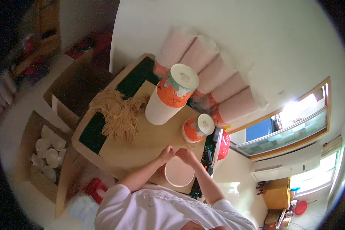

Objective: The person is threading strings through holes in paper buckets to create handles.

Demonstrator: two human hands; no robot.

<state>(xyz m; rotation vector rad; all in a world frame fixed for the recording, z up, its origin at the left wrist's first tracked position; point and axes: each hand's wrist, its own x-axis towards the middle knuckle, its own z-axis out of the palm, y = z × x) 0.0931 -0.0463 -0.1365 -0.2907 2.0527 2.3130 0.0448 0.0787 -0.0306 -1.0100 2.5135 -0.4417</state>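
Below the fingers (170, 151) there is the bench (87, 153). Ahead of them stands a tall stack of orange-and-white paper buckets (168, 99); ahead-left lies tan stringy cord (119, 113). Just nearer the body is an open paper bucket (179, 172); ahead-right, a shorter bucket stack (191, 131). The left hand (166, 154) and the right hand (187, 156) nearly meet, fingers bent; whether they grip something, I cannot tell.

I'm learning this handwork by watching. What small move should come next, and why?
Perhaps draw the left hand and right hand slightly apart, to tauten anything pinched between them: both have curled fingers and nearly meet by the open tub's far rim. Whether they hold anything is too small to tell.
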